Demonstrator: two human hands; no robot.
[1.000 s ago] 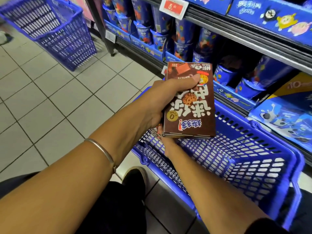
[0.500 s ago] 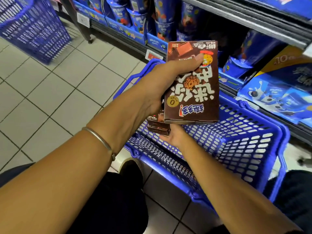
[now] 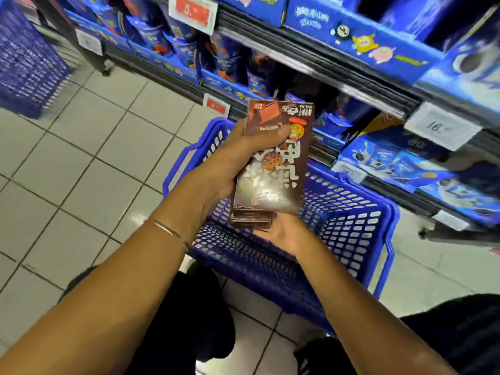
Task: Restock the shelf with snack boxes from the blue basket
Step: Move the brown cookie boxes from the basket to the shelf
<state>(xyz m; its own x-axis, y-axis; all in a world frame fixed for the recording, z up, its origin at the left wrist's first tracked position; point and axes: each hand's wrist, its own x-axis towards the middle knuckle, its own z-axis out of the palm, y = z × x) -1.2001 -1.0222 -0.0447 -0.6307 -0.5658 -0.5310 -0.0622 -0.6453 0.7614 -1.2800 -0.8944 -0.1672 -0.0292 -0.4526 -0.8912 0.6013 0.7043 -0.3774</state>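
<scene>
Head view. Centre of frame: a stack of brown snack boxes (image 3: 273,163), held above the blue basket (image 3: 351,220). The left hand (image 3: 230,161) grips the stack's left edge, thumb across the top box's face. The right hand (image 3: 281,234) supports the stack's near end from beneath, palm up; its fingers are hidden, so their curl cannot be told. The shelf (image 3: 324,74) runs across the upper right.

- Boxes (image 3: 273,161): brown, white lettering, cookie pictures
- Basket (image 3: 351,226): blue lattice
- Floor (image 3: 81,158): pale grey tiles
- Shelf packs (image 3: 400,163): blue
- Bracelet (image 3: 167,230): silver
</scene>
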